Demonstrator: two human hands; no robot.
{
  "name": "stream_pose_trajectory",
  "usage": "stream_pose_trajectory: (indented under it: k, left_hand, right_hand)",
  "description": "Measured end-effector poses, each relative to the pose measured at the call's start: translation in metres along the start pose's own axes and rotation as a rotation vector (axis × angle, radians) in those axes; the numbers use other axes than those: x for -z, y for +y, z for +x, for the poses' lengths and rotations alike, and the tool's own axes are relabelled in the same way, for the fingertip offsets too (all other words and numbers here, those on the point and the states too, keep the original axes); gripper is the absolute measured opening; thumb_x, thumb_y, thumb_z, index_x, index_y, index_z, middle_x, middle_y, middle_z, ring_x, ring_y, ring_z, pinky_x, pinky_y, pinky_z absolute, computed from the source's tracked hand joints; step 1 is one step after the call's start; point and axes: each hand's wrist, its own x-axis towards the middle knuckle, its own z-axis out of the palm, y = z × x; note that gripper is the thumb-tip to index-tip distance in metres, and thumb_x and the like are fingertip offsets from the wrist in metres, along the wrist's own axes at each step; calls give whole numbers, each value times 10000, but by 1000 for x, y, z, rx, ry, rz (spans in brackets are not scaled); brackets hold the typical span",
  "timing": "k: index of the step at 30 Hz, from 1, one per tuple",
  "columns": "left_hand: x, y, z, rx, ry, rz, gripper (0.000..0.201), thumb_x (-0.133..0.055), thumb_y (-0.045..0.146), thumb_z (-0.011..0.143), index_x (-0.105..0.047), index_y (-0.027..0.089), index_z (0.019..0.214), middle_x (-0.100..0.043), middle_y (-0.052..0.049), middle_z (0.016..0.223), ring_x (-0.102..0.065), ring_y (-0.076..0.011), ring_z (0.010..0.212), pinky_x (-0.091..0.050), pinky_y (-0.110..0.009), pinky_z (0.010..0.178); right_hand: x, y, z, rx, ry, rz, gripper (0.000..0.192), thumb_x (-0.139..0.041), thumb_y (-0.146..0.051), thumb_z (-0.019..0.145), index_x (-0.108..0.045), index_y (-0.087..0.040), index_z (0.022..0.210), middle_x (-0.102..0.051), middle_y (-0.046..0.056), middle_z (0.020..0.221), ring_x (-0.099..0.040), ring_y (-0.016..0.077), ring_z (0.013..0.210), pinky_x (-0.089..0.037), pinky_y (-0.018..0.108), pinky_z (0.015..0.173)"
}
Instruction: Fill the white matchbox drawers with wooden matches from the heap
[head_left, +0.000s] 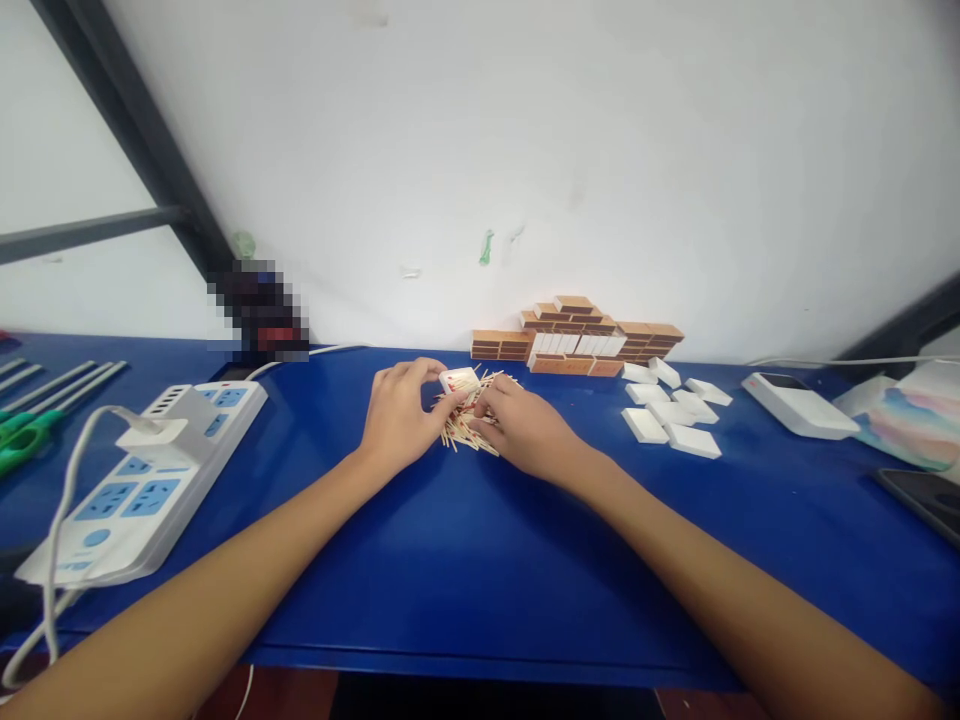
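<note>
Blue bench (pixel 480 560), white wall behind. Left hand (pixel 397 415) pinches a small matchbox tray (pixel 459 380); right hand (pixel 525 425) curled on the matchstick pile (pixel 466 428) between them.

Bare blue table (pixel 480 560) is lying open in front of the matchstick pile (pixel 469 425), between the two forearms and on toward the near edge. To the left, a white power strip (pixel 142 470) with its plug and cable is blocking that side. Behind the pile, a stack of matchboxes (pixel 577 335) is standing against the wall, closing the far side. To the right, loose white trays (pixel 671 410) are lying scattered, with a white device (pixel 799 405) beyond them, narrowing the passage there.
</note>
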Motion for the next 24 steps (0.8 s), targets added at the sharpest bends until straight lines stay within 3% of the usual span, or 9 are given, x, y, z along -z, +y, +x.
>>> stream_pose_trajectory:
  k: [8, 18, 24]
  left_hand:
    - [-1, 3, -2, -15, -19, -6, 247, -781, 319, 891, -621, 240, 1062, -781, -18, 1068, -699, -270, 1065, -424, -441, 959]
    - [0, -3, 0, -10, -15, -5, 252, -773, 334, 895, -616, 239, 1067, -781, -19, 1078, -701, -262, 1070, -427, -446, 961]
    - [1, -3, 1, -25, -27, -25, 258, -782, 346, 889, -621, 236, 1058, -780, -8, 1059, -705, -261, 1061, -430, -445, 962]
  right_hand:
    - [10, 13, -5, 6, -26, 50, 63, -625, -198, 990, -629, -187, 928, -599, 64, 1051, -598, 162, 786, -430, 293, 712]
    - [3, 16, -4, 73, 33, 59, 30, -663, -199, 974, -662, -188, 946, -594, 58, 1031, -584, 173, 817, -431, 301, 740]
    - [11, 34, -8, 80, 123, 172, 59, -667, -172, 956, -672, -194, 902, -569, 41, 948, -571, 179, 819, -428, 299, 742]
